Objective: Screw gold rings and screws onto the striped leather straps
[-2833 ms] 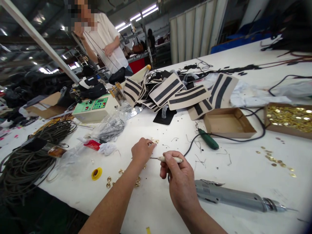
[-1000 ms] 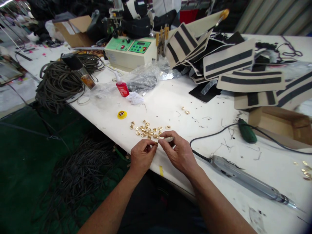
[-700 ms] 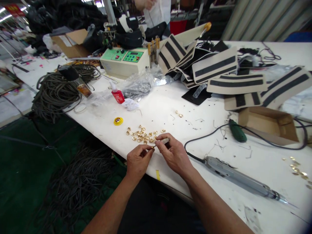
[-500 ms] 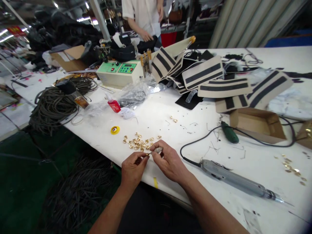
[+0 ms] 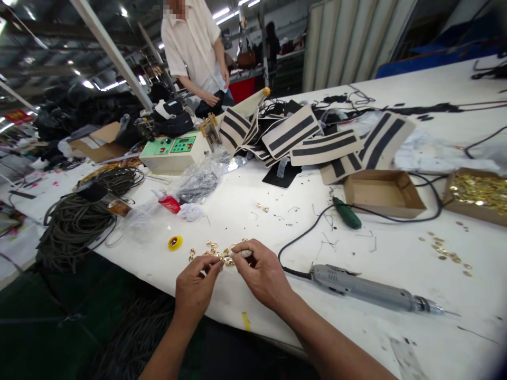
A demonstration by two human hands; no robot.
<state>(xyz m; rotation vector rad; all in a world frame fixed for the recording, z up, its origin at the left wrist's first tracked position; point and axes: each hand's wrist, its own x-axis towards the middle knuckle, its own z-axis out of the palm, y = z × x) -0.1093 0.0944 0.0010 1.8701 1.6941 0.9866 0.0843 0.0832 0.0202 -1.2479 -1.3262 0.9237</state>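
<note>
Near the table's front edge, my left hand [image 5: 195,286] pinches a small gold metal fitting [image 5: 221,259] between thumb and fingertips. My right hand [image 5: 264,272] is closed on a short whitish tool with a thin tip [image 5: 245,254], whose exact kind I cannot make out. Its tip points toward the gold fitting; whether they touch I cannot tell. Just behind both hands lies a loose group of gold fittings [image 5: 212,245], partly covered by the fingers. A yellow round container [image 5: 175,243] sits to their left.
A grey electric screwdriver [image 5: 364,289] with a black cord lies at right, near a green-handled tool [image 5: 347,214]. Behind stand an open cardboard box [image 5: 384,208], striped panels [image 5: 328,148], a red bottle [image 5: 169,203] and a control machine [image 5: 178,153]. A co-worker [image 5: 194,47] stands across the table.
The view has turned to the right, so the table's things sit further left and the box of gold pieces shows more fully. Both hands keep their holds close together.
</note>
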